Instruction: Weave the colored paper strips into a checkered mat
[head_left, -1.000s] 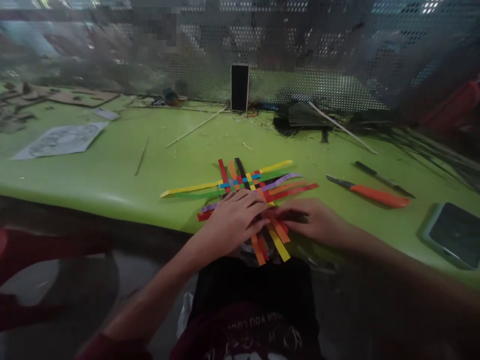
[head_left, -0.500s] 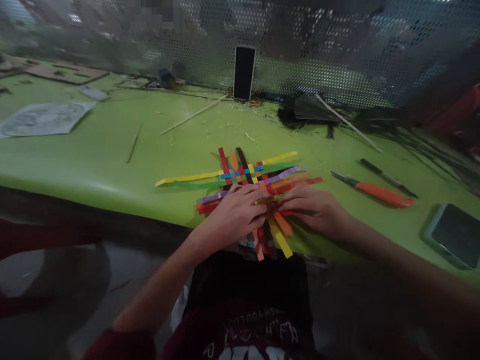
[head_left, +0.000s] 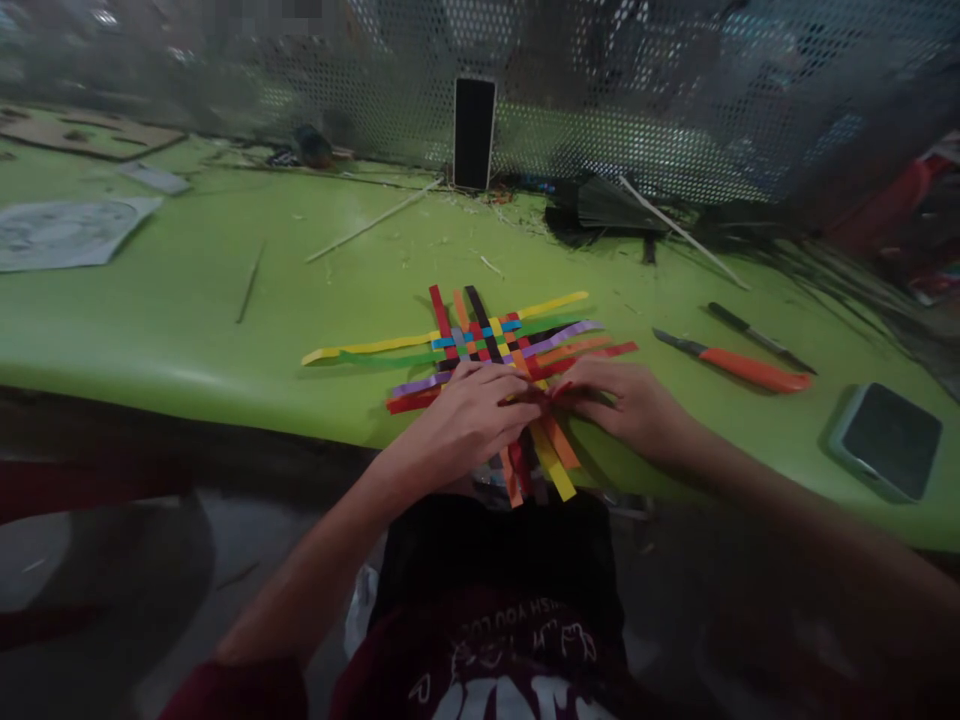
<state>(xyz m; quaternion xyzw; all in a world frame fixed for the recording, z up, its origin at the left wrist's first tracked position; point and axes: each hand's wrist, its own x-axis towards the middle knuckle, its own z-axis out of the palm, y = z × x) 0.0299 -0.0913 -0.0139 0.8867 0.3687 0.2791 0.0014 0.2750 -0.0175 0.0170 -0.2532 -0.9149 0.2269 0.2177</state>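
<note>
Woven strips of coloured material (head_left: 491, 340) lie at the table's near edge, crossing in a small checked patch with loose ends fanning out. My left hand (head_left: 476, 405) covers the near left part of the weave, its fingers closed together over the strips. Close by on the right, my right hand (head_left: 626, 400) pinches a red strip (head_left: 556, 392) between thumb and fingers. The two sets of fingertips nearly meet there. Below them, yellow strip (head_left: 553, 465) and orange ends hang toward my lap. What lies beneath my left palm is hidden.
To the right lie an orange-handled knife (head_left: 750, 368), a dark-handled tool (head_left: 761, 336) and a phone (head_left: 889, 440). Another phone (head_left: 474, 135) stands against the perforated metal screen (head_left: 600, 110). A printed paper (head_left: 71, 232) and thin sticks (head_left: 371, 222) rest on the green table (head_left: 187, 310).
The short yellow piece at my left fingertips no longer shows; a red strip is visible between the hands instead. Both hands stay over the weave. The whole view has shifted slightly.
</note>
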